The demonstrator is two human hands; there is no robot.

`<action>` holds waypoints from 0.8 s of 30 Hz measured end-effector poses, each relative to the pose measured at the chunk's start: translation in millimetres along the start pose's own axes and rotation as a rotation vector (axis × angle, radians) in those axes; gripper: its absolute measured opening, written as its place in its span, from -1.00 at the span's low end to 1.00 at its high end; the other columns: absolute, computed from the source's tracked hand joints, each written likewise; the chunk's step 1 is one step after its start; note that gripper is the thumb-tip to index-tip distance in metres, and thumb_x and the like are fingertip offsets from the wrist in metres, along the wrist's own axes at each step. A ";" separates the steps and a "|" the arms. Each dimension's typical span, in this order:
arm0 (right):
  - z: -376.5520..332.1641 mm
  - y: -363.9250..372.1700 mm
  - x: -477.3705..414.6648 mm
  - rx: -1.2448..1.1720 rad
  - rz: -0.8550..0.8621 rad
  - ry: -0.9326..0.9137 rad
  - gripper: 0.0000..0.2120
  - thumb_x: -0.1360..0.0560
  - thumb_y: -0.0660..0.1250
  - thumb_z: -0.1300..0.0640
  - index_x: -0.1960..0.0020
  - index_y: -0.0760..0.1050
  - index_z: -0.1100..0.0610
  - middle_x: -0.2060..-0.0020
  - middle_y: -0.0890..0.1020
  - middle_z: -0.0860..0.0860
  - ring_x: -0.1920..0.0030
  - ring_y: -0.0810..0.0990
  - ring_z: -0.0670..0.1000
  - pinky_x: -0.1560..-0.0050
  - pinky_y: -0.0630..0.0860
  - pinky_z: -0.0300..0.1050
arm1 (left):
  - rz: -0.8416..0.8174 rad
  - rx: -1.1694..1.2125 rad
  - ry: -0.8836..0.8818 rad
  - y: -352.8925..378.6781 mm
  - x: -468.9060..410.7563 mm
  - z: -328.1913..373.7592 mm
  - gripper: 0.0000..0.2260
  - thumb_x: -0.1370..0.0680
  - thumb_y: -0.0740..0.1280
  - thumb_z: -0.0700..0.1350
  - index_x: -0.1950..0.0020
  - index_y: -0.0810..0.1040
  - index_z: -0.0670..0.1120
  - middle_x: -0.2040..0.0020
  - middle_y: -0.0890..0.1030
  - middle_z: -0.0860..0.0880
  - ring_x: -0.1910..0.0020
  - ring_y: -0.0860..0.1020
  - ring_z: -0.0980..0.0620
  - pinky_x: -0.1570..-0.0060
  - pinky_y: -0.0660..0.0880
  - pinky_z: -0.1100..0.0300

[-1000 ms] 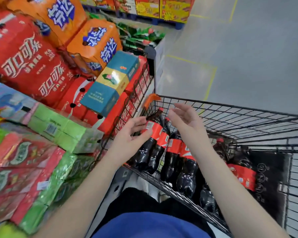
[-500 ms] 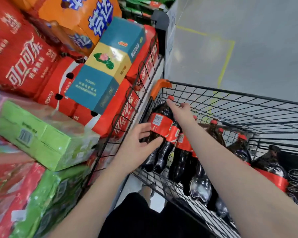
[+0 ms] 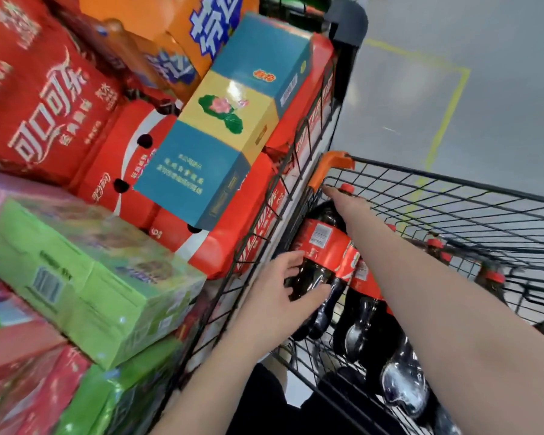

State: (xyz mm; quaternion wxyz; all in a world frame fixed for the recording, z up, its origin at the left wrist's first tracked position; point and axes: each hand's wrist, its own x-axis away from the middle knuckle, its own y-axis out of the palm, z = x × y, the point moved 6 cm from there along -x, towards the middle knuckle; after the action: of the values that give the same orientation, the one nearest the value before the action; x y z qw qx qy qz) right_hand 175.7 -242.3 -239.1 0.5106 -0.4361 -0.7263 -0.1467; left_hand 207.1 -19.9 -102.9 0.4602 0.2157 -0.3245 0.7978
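Note:
A dark cola bottle [image 3: 319, 243] with a red label and red cap lies tilted against the near left corner of a black wire shopping cart [image 3: 453, 183]. My left hand [image 3: 277, 293] grips the bottle's lower body, fingers on top and thumb underneath. My right hand [image 3: 347, 204] reaches forward and holds the bottle's shoulder and neck just below the cap; its fingertips are hidden. Several more cola bottles [image 3: 368, 312] lie side by side in the cart under my right forearm.
The cart's corner has an orange plastic guard [image 3: 330, 166]. Close on the left, a wire cage [image 3: 264, 246] holds stacked drink cases: red cola cases [image 3: 44, 98], orange cases [image 3: 198, 23], a blue and yellow box [image 3: 226, 120], green cases [image 3: 85, 277]. Grey floor with yellow lines [image 3: 446, 114] lies beyond.
My right hand went from hovering open above the bottles to the neck of the leftmost bottle. My left hand slid from its label down to its lower body. The view moved closer.

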 end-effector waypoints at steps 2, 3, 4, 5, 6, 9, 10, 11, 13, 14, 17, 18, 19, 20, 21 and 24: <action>0.7 4.1 -3.4 0.017 -0.008 0.024 -0.18 -0.37 0.60 -0.19 -0.45 0.40 0.19 -0.18 0.61 0.15 -0.15 0.63 0.22 -0.32 0.57 0.17 | -0.007 -0.009 -0.007 -0.9 -1.3 -2.1 -0.41 -0.54 0.52 0.13 -0.51 0.36 0.20 -0.43 0.44 0.24 -0.37 0.43 0.36 -0.32 0.46 0.31; 1.3 4.7 -5.2 0.030 -0.004 0.028 -0.21 -0.38 0.58 -0.16 -0.44 0.41 0.21 -0.18 0.62 0.17 -0.15 0.64 0.23 -0.31 0.57 0.17 | -0.010 -0.016 -0.010 -1.2 -2.3 -3.0 -0.40 -0.54 0.52 0.14 -0.52 0.36 0.20 -0.43 0.44 0.25 -0.37 0.43 0.36 -0.29 0.44 0.35; 1.3 4.4 -6.0 0.046 0.005 0.029 -0.24 -0.39 0.56 -0.15 -0.44 0.42 0.21 -0.18 0.62 0.18 -0.16 0.64 0.24 -0.31 0.58 0.17 | -0.010 -0.020 -0.013 -0.8 -2.9 -3.5 -0.40 -0.54 0.52 0.14 -0.52 0.36 0.20 -0.43 0.43 0.26 -0.37 0.43 0.36 -0.28 0.43 0.36; 1.1 3.6 -5.6 0.063 0.011 0.030 -0.28 -0.41 0.54 -0.14 -0.42 0.43 0.20 -0.18 0.63 0.18 -0.16 0.65 0.24 -0.31 0.58 0.17 | -0.011 -0.023 -0.016 0.1 -3.6 -4.7 -0.41 -0.54 0.51 0.14 -0.51 0.36 0.20 -0.43 0.43 0.27 -0.38 0.42 0.37 -0.31 0.43 0.35; 1.1 3.1 -6.7 0.068 0.017 0.027 -0.32 -0.42 0.52 -0.13 -0.39 0.44 0.20 -0.16 0.63 0.18 -0.16 0.65 0.24 -0.31 0.58 0.17 | -0.013 -0.023 -0.017 1.2 -3.9 -5.3 -0.42 -0.54 0.51 0.14 -0.50 0.35 0.21 -0.43 0.43 0.28 -0.38 0.42 0.37 -0.35 0.43 0.32; -0.9 2.1 -3.1 0.084 0.019 0.028 -0.43 -0.46 0.49 -0.14 -0.30 0.42 0.15 -0.11 0.61 0.17 -0.15 0.64 0.24 -0.31 0.57 0.18 | -0.027 -0.022 -0.029 6.1 -4.4 -6.7 -0.40 -0.55 0.51 0.12 -0.52 0.34 0.20 -0.44 0.42 0.28 -0.41 0.41 0.34 -0.43 0.41 0.23; -1.2 2.3 -1.8 0.084 0.014 0.027 -0.46 -0.47 0.48 -0.14 -0.28 0.41 0.15 -0.08 0.61 0.16 -0.15 0.63 0.24 -0.31 0.57 0.18 | -0.027 -0.020 -0.030 7.3 -4.5 -6.8 -0.39 -0.55 0.51 0.12 -0.53 0.34 0.19 -0.44 0.42 0.28 -0.41 0.41 0.33 -0.45 0.40 0.22; -1.2 2.0 -0.2 0.081 0.009 0.025 -0.48 -0.48 0.48 -0.14 -0.24 0.41 0.15 -0.05 0.61 0.16 -0.13 0.63 0.23 -0.31 0.57 0.18 | -0.026 -0.021 -0.033 8.2 -4.5 -6.8 -0.39 -0.55 0.51 0.12 -0.54 0.34 0.18 -0.45 0.42 0.27 -0.42 0.41 0.32 -0.45 0.40 0.21; -0.5 0.7 1.8 0.063 0.003 0.023 -0.51 -0.47 0.49 -0.13 -0.19 0.41 0.14 0.00 0.61 0.15 -0.10 0.64 0.23 -0.29 0.58 0.18 | -0.026 -0.033 -0.038 9.7 -5.1 -7.8 -0.39 -0.55 0.51 0.12 -0.53 0.34 0.18 -0.45 0.41 0.26 -0.42 0.40 0.30 -0.46 0.39 0.19; -0.1 -0.5 3.4 0.049 -0.003 0.018 -0.51 -0.46 0.50 -0.13 -0.19 0.42 0.14 -0.01 0.62 0.15 -0.09 0.65 0.23 -0.28 0.59 0.18 | -0.030 -0.045 -0.039 10.4 -5.6 -8.3 -0.39 -0.55 0.51 0.13 -0.54 0.34 0.18 -0.45 0.41 0.25 -0.41 0.40 0.30 -0.47 0.39 0.18; 3.0 -10.0 8.8 0.015 -0.004 0.016 -0.57 -0.43 0.53 -0.13 -0.09 0.48 0.13 -0.01 0.65 0.14 0.00 0.66 0.19 -0.21 0.62 0.14 | -0.041 -0.107 -0.041 12.3 -10.1 -14.8 -0.35 -0.54 0.51 0.14 -0.56 0.32 0.15 -0.48 0.40 0.19 -0.42 0.40 0.26 -0.46 0.35 0.19; 4.5 -13.9 10.4 0.005 -0.002 0.001 -0.63 -0.45 0.53 -0.12 0.00 0.49 0.11 0.02 0.65 0.13 0.06 0.66 0.16 -0.14 0.62 0.07 | -0.041 -0.128 -0.041 12.8 -11.4 -17.6 -0.33 -0.54 0.52 0.13 -0.57 0.31 0.12 -0.50 0.39 0.17 -0.42 0.39 0.25 -0.44 0.33 0.22; 5.9 -18.6 12.8 0.005 0.002 -0.018 -0.69 -0.47 0.53 -0.10 0.06 0.49 0.08 0.07 0.65 0.12 0.11 0.64 0.12 -0.06 0.62 0.00 | -0.043 -0.150 -0.043 13.9 -12.5 -20.0 -0.30 -0.54 0.52 0.13 -0.59 0.29 0.11 -0.51 0.37 0.16 -0.43 0.38 0.24 -0.43 0.31 0.24; 6.9 -22.9 14.4 0.003 0.010 -0.044 -0.71 -0.48 0.52 -0.09 0.10 0.49 0.06 0.09 0.65 0.12 0.13 0.63 0.10 -0.02 0.61 -0.03 | -0.042 -0.172 -0.045 15.4 -12.9 -22.0 -0.28 -0.54 0.52 0.13 -0.61 0.26 0.09 -0.50 0.35 0.16 -0.43 0.35 0.24 -0.42 0.28 0.25; 7.7 -27.1 16.7 0.001 0.019 -0.065 -0.73 -0.47 0.52 -0.09 0.10 0.51 0.06 0.09 0.66 0.11 0.11 0.65 0.11 -0.05 0.62 -0.02 | -0.045 -0.200 -0.049 18.0 -12.9 -24.5 -0.24 -0.54 0.52 0.12 -0.63 0.22 0.07 -0.50 0.31 0.16 -0.44 0.32 0.24 -0.42 0.25 0.26; 8.4 -34.7 24.0 -0.016 0.012 -0.114 -0.73 -0.47 0.50 -0.11 0.07 0.54 0.06 0.07 0.68 0.09 0.04 0.68 0.13 -0.08 0.63 0.01 | -0.059 -0.279 -0.042 30.8 -18.9 -33.1 -0.08 -0.49 0.55 0.11 -0.69 0.08 0.01 -0.59 0.19 0.06 -0.58 0.20 0.10 -0.58 0.19 0.11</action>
State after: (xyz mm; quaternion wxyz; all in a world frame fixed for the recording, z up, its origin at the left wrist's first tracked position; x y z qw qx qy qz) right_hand 141.0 -245.2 -213.8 0.4658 -0.4522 -0.7504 -0.1241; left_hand 187.8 -18.6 -147.9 0.5022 0.1756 -0.4354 0.7262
